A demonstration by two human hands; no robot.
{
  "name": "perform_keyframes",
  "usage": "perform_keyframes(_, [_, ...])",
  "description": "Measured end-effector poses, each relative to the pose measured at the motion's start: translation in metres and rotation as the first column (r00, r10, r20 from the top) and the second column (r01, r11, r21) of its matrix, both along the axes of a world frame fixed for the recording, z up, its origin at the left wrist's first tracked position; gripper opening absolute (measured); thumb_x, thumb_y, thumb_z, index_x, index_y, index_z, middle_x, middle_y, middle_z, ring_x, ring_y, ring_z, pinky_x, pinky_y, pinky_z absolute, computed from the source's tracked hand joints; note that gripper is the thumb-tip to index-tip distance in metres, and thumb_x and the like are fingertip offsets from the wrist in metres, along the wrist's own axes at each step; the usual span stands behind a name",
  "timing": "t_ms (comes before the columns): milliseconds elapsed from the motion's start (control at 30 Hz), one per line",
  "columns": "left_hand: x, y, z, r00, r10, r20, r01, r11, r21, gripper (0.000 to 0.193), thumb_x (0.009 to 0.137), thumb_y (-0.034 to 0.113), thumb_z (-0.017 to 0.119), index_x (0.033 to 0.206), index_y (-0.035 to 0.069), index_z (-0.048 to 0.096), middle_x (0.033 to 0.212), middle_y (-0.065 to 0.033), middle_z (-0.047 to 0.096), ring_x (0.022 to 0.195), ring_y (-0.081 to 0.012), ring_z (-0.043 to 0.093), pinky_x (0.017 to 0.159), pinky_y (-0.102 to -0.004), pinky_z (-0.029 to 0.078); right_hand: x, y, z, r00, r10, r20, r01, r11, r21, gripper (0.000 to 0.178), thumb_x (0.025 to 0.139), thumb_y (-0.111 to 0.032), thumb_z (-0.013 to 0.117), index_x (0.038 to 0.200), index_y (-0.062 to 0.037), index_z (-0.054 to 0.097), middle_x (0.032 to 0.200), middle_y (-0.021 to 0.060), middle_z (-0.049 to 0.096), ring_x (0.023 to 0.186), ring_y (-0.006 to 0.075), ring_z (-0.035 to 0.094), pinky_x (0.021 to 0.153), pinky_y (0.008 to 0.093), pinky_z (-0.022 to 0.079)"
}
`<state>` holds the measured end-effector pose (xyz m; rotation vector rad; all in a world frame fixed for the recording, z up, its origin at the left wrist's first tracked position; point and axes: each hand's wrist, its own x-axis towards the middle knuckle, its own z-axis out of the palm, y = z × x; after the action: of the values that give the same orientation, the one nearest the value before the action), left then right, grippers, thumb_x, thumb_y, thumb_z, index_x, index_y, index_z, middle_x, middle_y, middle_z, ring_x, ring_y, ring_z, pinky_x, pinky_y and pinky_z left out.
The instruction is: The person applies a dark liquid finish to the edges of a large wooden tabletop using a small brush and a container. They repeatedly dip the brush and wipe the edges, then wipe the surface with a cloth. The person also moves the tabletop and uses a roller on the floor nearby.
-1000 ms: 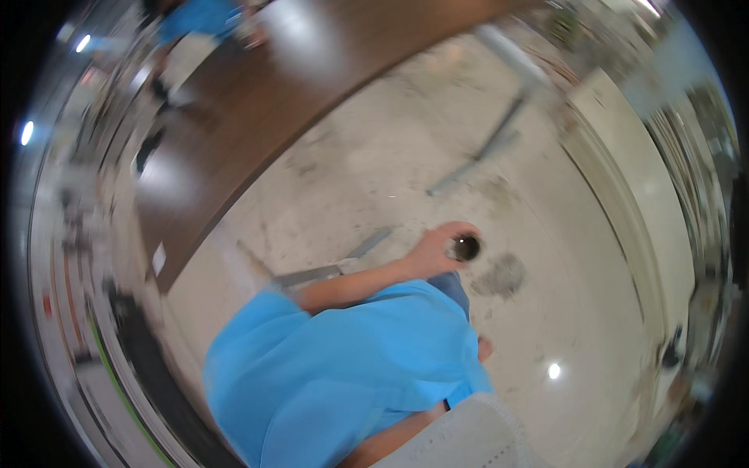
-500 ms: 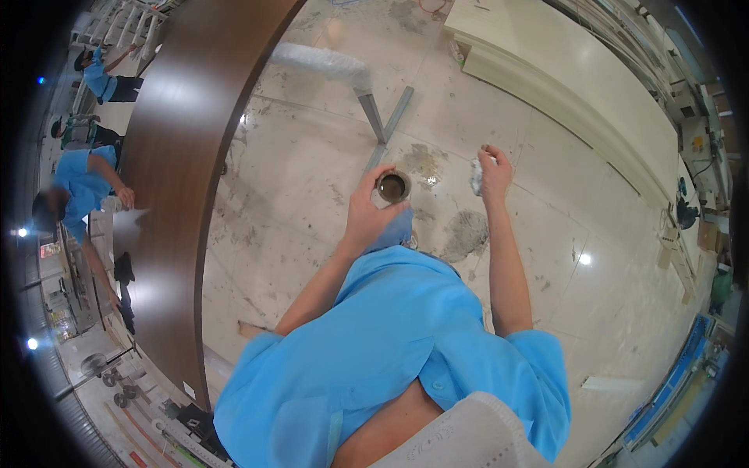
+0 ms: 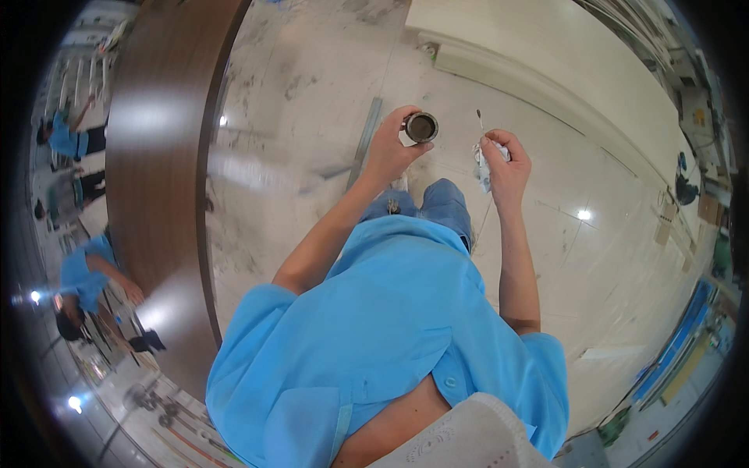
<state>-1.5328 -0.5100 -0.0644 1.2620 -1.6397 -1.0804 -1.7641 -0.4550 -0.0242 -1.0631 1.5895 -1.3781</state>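
My left hand [image 3: 384,156] wraps round a small open can [image 3: 422,127], its mouth facing up, with dark brown matter inside. To its right, and apart from it, my right hand [image 3: 511,168] pinches a thin light stick with a dark tip [image 3: 478,115] that points up and away. A crumpled white and pale blue wad [image 3: 483,173], cloth or paper, is also held in the right hand and hangs below the fingers. Whether the stick is a brush or a swab is too small to tell.
A long dark brown board [image 3: 160,148] runs along my left; a co-worker in blue [image 3: 87,273] reaches onto it. Cream panels [image 3: 538,58] lie at the far right. A grey metal bar [image 3: 364,140] and a blurred, plastic-wrapped piece [image 3: 253,171] are beyond my left arm.
Both hands sit farther forward from my body, and the can has shifted right, closer to the right hand. The stick now shows above the right fingers. My view has turned.
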Motion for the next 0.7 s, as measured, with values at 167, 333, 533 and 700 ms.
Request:
perform_keyframes(167, [-0.054,-0.104,-0.027,0.999,-0.026,0.020,0.024,0.995,0.097,0.065,0.075,0.012,0.093,0.134,0.011,0.064,0.130,-0.0058,0.068,0.119,-0.0211,0.066,0.102,-0.0383,0.052,-0.041,-0.068,-0.030,0.985,-0.146,0.088,0.135,0.984,0.115,0.013,0.094,-0.010,0.077,0.105,-0.0017,0.075,0.094,0.0018,0.072,0.088,0.0095,0.064,0.080,0.0271,0.051])
perform_keyframes(333, [-0.117,-0.223,-0.086,0.997,-0.031,0.074,0.023,0.994,0.103,0.067,0.076,0.013,0.092,0.137,0.012,0.063,0.132,-0.0061,0.066,0.121,-0.0217,0.064,0.104,-0.0383,0.052,-0.108,-0.171,-0.102,0.987,-0.155,0.042,0.146,0.976,0.162,0.013,0.095,-0.007,0.076,0.107,-0.0016,0.075,0.093,0.0005,0.070,0.085,0.0076,0.060,0.077,0.0269,0.050])
perform_keyframes(533, [-0.192,-0.344,-0.175,0.972,0.016,0.235,-0.084,0.956,0.280,0.067,0.079,0.014,0.089,0.140,0.011,0.061,0.136,-0.0080,0.065,0.125,-0.0246,0.062,0.106,-0.0392,0.050,-0.182,-0.311,-0.216,0.991,-0.127,0.046,0.097,0.905,0.415,0.025,0.095,-0.016,0.075,0.115,-0.0009,0.077,0.094,0.0040,0.073,0.086,0.0122,0.066,0.081,0.0295,0.052])
perform_keyframes(700, [-0.255,-0.439,-0.263,0.950,0.004,0.314,-0.091,0.960,0.263,0.067,0.079,0.013,0.088,0.140,0.012,0.061,0.134,-0.0094,0.066,0.125,-0.0281,0.062,0.108,-0.0413,0.049,-0.248,-0.417,-0.315,0.997,0.032,-0.076,0.014,0.842,0.540,0.024,0.095,-0.023,0.073,0.107,-0.0024,0.077,0.091,0.0076,0.076,0.084,0.0155,0.069,0.080,0.0322,0.052])
